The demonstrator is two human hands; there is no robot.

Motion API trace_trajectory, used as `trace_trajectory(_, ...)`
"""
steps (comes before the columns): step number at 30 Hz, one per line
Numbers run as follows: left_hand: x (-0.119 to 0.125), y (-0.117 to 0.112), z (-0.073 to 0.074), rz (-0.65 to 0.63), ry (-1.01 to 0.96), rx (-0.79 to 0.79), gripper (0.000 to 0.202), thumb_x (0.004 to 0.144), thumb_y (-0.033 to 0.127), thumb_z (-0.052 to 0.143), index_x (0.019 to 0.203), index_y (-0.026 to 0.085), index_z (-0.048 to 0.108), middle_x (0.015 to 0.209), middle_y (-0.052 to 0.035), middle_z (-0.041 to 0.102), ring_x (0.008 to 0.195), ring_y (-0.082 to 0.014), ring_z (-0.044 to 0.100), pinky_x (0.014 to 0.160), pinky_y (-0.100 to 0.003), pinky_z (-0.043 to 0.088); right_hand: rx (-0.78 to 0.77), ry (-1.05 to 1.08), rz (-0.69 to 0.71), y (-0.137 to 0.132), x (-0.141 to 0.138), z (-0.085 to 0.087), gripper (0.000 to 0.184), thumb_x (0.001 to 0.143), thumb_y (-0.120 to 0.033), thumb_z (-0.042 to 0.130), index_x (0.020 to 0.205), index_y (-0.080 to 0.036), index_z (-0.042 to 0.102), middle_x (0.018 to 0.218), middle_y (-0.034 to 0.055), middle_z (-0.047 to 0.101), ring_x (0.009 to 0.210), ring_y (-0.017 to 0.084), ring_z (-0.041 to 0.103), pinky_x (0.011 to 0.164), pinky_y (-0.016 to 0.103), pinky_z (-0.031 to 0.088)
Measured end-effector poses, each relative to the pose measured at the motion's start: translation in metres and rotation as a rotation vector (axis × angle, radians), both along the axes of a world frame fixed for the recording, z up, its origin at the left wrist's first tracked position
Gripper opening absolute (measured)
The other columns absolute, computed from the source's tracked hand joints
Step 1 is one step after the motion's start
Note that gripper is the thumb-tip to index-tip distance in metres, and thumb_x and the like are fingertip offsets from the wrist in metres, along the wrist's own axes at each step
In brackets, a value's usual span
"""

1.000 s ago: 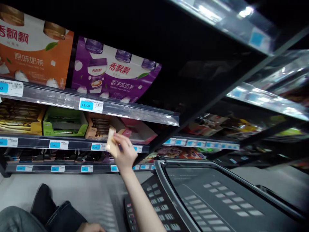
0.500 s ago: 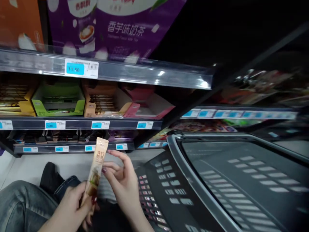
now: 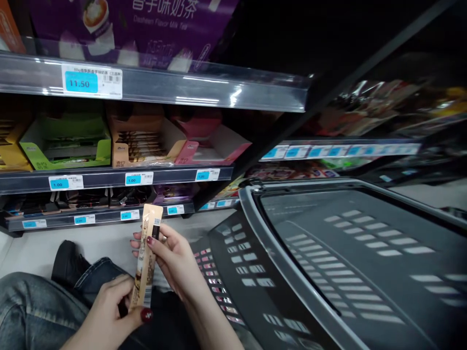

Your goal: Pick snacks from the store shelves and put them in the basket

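Beige sachet [image 3: 148, 267] is standing near upright between person's hands, before low shelf [image 3: 175, 175]. Left hand [image 3: 109, 308] is clamping sachet's lower end, thumb in front; right hand [image 3: 178, 262] is pinching upper part, thumb pressing front, fingers curling behind. Grey perforated basket [image 3: 270, 248] is sitting just beside right forearm [image 3: 219, 321]. Green carton [image 3: 104, 151], tan carton [image 3: 120, 155] and pink carton [image 3: 188, 152] are lining shelf; purple milk-tea pack [image 3: 146, 36] is resting one level up, behind price label [image 3: 93, 81] reading 11.50.

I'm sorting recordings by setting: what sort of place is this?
Probably a supermarket or similar shop: price tags line the shelf edges, open boxes display sachets, and a dark gray shopping basket stands nearby.
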State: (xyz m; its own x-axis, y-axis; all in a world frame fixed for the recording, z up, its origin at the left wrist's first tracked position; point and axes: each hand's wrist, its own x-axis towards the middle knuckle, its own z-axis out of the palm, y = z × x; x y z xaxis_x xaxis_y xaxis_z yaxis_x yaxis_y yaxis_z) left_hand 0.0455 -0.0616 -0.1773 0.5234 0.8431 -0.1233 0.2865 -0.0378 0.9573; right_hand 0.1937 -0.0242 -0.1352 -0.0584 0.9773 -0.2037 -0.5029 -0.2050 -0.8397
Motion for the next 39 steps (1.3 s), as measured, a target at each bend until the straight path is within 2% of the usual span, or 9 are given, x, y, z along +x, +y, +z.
trace_trajectory(4,0.005,-0.003,-0.004,0.050,-0.324,-0.479,0.043,0.070,0.050,0.063,0.090,0.011,0.062,0.083,-0.0112,0.065,0.070,-0.0223,0.063,0.057,-0.032,0.053,0.002,-0.011,-0.013,0.000,0.002,0.000,0.033,0.066,-0.035,0.074,0.088,-0.015,0.061,0.077,0.0067,0.069,0.067,0.020,0.067,0.062,0.030,0.054)
trace_trajectory(8,0.007,-0.007,-0.007,0.034,-0.340,-0.600,0.038,0.066,0.046,0.069,0.074,0.009,0.063,0.070,-0.0098,0.066,0.061,-0.0202,0.065,0.054,-0.030,0.054,-0.017,-0.089,-0.134,0.004,0.017,0.002,0.033,0.066,-0.042,0.072,0.080,-0.014,0.063,0.068,0.0051,0.068,0.059,0.018,0.065,0.059,0.028,0.053)
trace_trajectory(11,0.008,-0.009,-0.003,0.032,-0.373,-0.688,0.035,0.063,0.043,0.072,0.070,0.010,0.063,0.067,-0.0084,0.067,0.054,-0.0169,0.064,0.048,-0.025,0.052,0.004,-0.170,-0.161,0.007,0.033,0.004,0.026,0.065,-0.037,0.074,0.071,-0.014,0.064,0.063,0.0012,0.064,0.058,0.013,0.061,0.056,0.021,0.050)
trace_trajectory(15,-0.002,0.000,0.007,0.158,-0.441,-0.673,0.033,0.060,0.040,0.075,0.064,0.011,0.061,0.057,-0.0061,0.067,0.043,-0.0146,0.061,0.042,-0.022,0.049,0.026,-0.241,-0.162,0.007,0.051,0.007,0.022,0.067,-0.033,0.073,0.066,-0.012,0.066,0.061,-0.0004,0.062,0.056,0.009,0.057,0.052,0.015,0.048)
trace_trajectory(20,-0.031,0.026,0.026,0.569,-0.511,-0.416,0.031,0.059,0.037,0.077,0.068,0.010,0.064,0.048,-0.0013,0.063,0.038,-0.0100,0.053,0.041,-0.020,0.046,-0.002,-0.296,-0.028,0.003,0.057,0.011,0.025,0.061,-0.031,0.077,0.062,-0.012,0.060,0.052,0.0001,0.062,0.045,0.011,0.059,0.047,0.018,0.047)
trace_trajectory(23,-0.041,0.032,0.035,0.691,-0.569,-0.368,0.031,0.061,0.039,0.075,0.068,0.011,0.064,0.045,0.0014,0.059,0.037,-0.0070,0.048,0.038,-0.016,0.042,-0.014,-0.295,0.065,-0.001,0.052,0.014,0.026,0.062,-0.030,0.077,0.061,-0.013,0.057,0.048,-0.0012,0.060,0.044,0.011,0.060,0.048,0.019,0.047)
trace_trajectory(30,-0.039,0.030,0.039,0.751,-0.602,-0.403,0.030,0.062,0.038,0.074,0.066,0.012,0.061,0.044,0.0014,0.057,0.035,-0.0050,0.044,0.034,-0.014,0.039,-0.007,-0.322,0.103,-0.005,0.047,0.020,0.024,0.065,-0.030,0.075,0.063,-0.013,0.057,0.050,-0.0010,0.061,0.044,0.010,0.058,0.049,0.019,0.046)
trace_trajectory(35,-0.042,0.036,0.035,0.683,-0.638,-0.559,0.039,0.071,0.026,0.069,0.107,0.017,0.057,0.044,0.0029,0.059,0.031,-0.0048,0.045,0.031,-0.011,0.038,-0.061,-0.182,0.059,-0.002,0.046,0.016,0.038,0.063,-0.024,0.076,0.097,-0.017,0.060,0.051,-0.0031,0.062,0.042,0.010,0.057,0.043,0.018,0.046)
trace_trajectory(39,-0.050,0.047,0.020,0.670,-0.860,-0.917,0.015,0.086,0.010,0.045,0.092,0.008,0.059,0.045,0.0026,0.055,0.033,-0.0031,0.050,0.031,-0.006,0.041,-0.175,0.000,0.036,0.004,0.040,0.008,0.024,0.059,-0.029,0.078,0.068,-0.011,0.066,0.051,0.0037,0.065,0.041,0.009,0.057,0.041,0.014,0.047)
